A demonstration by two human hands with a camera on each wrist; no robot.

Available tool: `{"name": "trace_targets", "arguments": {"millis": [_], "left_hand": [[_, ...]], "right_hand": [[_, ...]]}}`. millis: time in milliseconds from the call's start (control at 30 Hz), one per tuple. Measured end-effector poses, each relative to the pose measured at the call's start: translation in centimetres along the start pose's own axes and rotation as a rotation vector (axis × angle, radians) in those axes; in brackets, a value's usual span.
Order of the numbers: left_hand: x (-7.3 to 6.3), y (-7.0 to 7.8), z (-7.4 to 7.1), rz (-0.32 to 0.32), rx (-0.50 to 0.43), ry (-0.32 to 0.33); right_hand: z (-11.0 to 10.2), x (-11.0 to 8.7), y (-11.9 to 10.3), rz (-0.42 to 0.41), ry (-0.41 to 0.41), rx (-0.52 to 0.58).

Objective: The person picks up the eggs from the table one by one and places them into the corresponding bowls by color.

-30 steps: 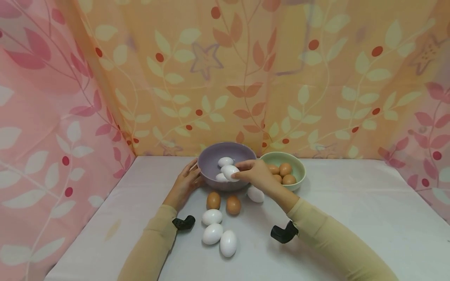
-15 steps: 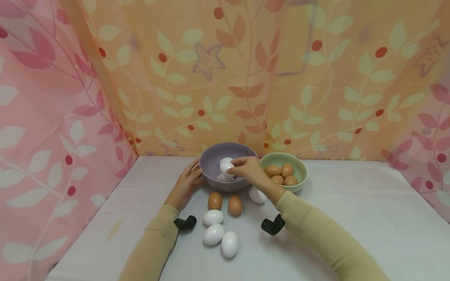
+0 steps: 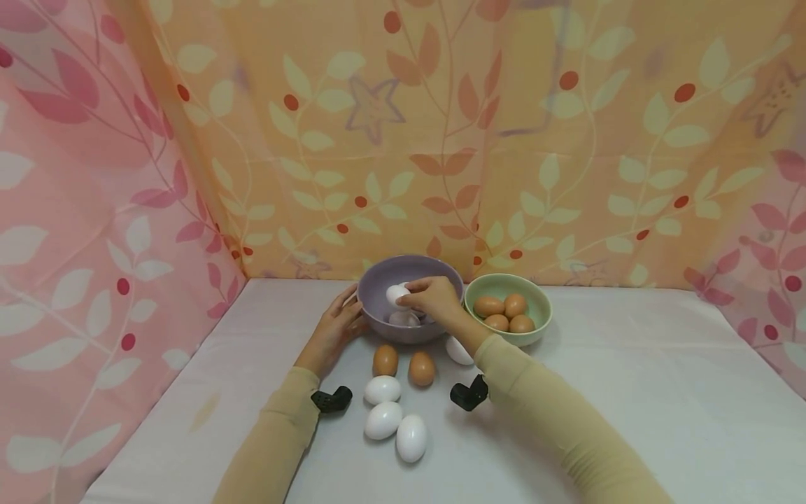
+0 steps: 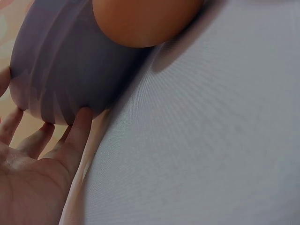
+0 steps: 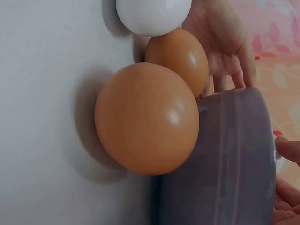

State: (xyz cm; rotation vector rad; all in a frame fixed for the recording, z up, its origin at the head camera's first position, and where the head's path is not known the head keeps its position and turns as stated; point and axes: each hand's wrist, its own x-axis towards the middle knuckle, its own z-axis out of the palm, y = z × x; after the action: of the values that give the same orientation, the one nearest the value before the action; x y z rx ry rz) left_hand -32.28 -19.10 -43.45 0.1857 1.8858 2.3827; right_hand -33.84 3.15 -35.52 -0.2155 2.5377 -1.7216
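Note:
My right hand (image 3: 434, 301) pinches a white egg (image 3: 395, 294) between thumb and fingers, inside the purple bowl (image 3: 403, 337). Beneath it lie other white eggs (image 3: 403, 320), partly hidden by the hand. At the bowl's left side, my left hand (image 3: 336, 327) steadies the outer wall; in the left wrist view its extended fingers (image 4: 80, 125) touch the bowl (image 4: 61, 70). Two brown eggs (image 3: 385, 361) lie just in front of the bowl, the nearer one large in the right wrist view, where the held egg is mostly hidden behind the rim.
Right of the purple bowl, a green bowl (image 3: 543, 308) holds several brown eggs (image 3: 489, 306). Three white eggs (image 3: 383, 421) lie nearer on the white tabletop (image 3: 630, 392). Another white egg (image 3: 457, 351) lies partly behind the right forearm. A patterned curtain (image 3: 516, 140) hangs behind.
My right hand has moved left and slightly farther into the purple bowl with the white egg. The left hand stays against the bowl; the view has shifted slightly.

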Motion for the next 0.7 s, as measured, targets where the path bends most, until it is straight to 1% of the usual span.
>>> {"name": "trace_targets", "arguments": {"millis": [100,267,433,500,700], "left_hand": [[0.0,0.0,0.0,0.000,-0.008,0.001],[0.1,-0.1,-0.1,-0.003,-0.025,0.004],[0.2,-0.1,0.0,-0.005,-0.017,0.002],[0.2,-0.1,0.0,-0.006,-0.013,0.000],[0.2,-0.1,-0.1,-0.004,-0.010,0.007]], "right_hand": [[0.2,0.4,0.0,0.003,0.016,-0.009],[0.5,1.1,0.1,0.017,0.040,-0.054],[0.8,1.7,0.4,0.029,0.031,-0.074],[0.9,1.8,0.6,0.018,0.021,-0.076],[1.4,1.9,0.8,-0.029,-0.004,-0.128]]}}
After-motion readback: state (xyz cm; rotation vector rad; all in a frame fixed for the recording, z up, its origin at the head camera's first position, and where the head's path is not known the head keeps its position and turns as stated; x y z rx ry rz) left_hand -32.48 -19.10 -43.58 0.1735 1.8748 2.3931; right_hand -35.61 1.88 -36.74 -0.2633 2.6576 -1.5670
